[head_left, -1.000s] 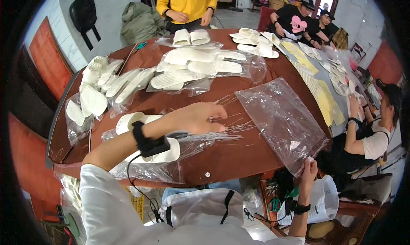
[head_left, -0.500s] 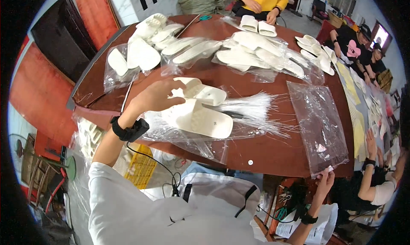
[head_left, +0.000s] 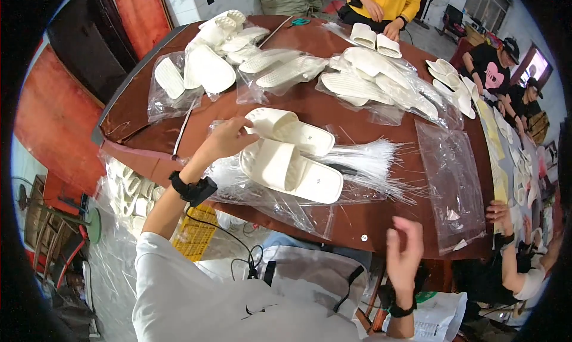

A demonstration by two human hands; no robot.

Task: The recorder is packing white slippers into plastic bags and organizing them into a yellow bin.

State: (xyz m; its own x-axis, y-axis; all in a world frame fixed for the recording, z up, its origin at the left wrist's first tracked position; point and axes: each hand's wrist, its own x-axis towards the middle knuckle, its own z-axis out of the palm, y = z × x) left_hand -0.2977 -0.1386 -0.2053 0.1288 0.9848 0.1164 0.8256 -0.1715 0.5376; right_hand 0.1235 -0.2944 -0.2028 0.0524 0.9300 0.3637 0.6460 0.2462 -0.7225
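Observation:
A pair of white slide slippers lies side by side at the middle of the table, the near slipper [head_left: 319, 184] and the far slipper [head_left: 307, 138] with toes pointing left. My left hand [head_left: 229, 140] is at their toe ends, thumb and fingers apart, its fingertips close to or touching the far slipper. Under and beside the pair are clear plastic bags and a bundle of thin white plastic strands [head_left: 375, 162]. My right hand [head_left: 406, 252] is raised off the near table edge, fingers apart and empty. A clear plastic bag [head_left: 447, 181] lies flat beyond it.
Bagged white slippers [head_left: 208, 68] lie along the far side of the brown table [head_left: 369, 214]. A round white sticker [head_left: 364, 238] is near the front edge. Below left stands a yellow crate [head_left: 195, 232]. Across the table is a person in yellow [head_left: 381, 5]; others work at right.
My right hand has let go of the clear bag's near end and moved left. My left hand has drawn back slightly from over the slippers. The view has shifted a little.

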